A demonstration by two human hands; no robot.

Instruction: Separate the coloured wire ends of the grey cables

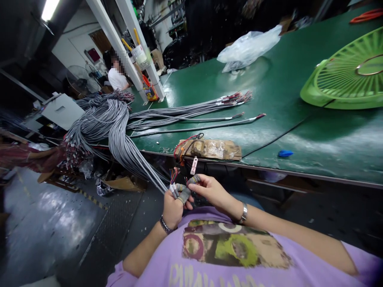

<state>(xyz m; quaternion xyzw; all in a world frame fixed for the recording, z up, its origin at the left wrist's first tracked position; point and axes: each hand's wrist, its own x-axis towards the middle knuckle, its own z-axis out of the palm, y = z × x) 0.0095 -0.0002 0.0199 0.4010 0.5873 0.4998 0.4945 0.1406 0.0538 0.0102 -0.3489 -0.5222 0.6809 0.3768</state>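
Note:
My left hand (pixel 173 207) is closed round the ends of a grey cable bundle (pixel 131 157), whose stripped coloured wire tips (pixel 173 174) stick up above my fist. Grey finger cots cover some fingertips. My right hand (pixel 209 190) pinches at the wire ends right beside the left hand, fingers pressed together. Both hands are held in front of my chest, below the edge of the green table (pixel 299 131). The bundle runs up and left to a big heap of grey cables (pixel 98 115) draped over the table's left end.
Finished grey cables (pixel 191 111) lie across the table. A taped wooden block (pixel 209 149) with red wires sits at the near edge. A green fan grille (pixel 347 75), a plastic bag (pixel 248 48) and a blue piece (pixel 285 153) lie farther off. Another person (pixel 118 75) sits at back left.

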